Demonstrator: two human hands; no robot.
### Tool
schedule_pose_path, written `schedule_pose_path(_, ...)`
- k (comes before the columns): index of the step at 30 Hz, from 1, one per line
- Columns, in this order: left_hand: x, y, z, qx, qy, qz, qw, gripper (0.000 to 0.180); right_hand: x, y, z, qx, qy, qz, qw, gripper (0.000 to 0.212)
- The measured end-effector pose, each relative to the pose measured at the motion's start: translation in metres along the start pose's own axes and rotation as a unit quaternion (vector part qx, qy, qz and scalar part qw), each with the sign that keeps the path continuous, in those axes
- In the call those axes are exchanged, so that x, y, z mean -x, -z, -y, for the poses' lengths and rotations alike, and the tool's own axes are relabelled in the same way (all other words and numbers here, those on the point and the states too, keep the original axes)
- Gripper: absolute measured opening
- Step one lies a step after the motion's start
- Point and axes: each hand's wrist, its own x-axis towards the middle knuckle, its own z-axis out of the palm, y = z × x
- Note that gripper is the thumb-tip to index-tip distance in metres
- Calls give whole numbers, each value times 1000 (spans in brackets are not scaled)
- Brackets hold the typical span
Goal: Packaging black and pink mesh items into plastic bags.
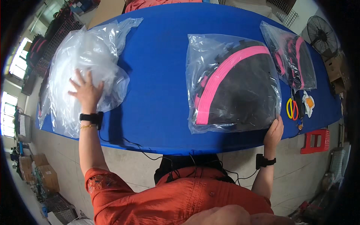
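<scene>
My left hand lies with spread fingers on a heap of clear plastic bags at the table's left side. To the right, a clear plastic bag lies flat on the blue table, holding a folded black item with a curved pink band. My right hand is closed at this bag's near right corner; its fingertips are partly hidden. Each wrist wears a black strap with a small box.
Another bagged black and pink item lies at the far right. Near it are yellow and red-handled scissors and a small white and orange object. A red stool stands on the floor; a black fan is behind. Cables hang along the table's near edge.
</scene>
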Motion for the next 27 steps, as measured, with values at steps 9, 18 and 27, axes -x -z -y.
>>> schedule_pose_path(9, 7, -86, 71, 173, 151, 181, 956, 88, 0, -4, -10, 9, 11, 6, 1000, 47)
schedule_pose_path(18, -29, -141, 83, 157, 113, 169, 967, 79, 0, -8, -10, 26, 11, -13, 1000, 45)
schedule_pose_path(27, -37, -160, 115, 135, 75, 113, 981, 80, -3, -13, -1, 21, 4, -13, 1000, 39)
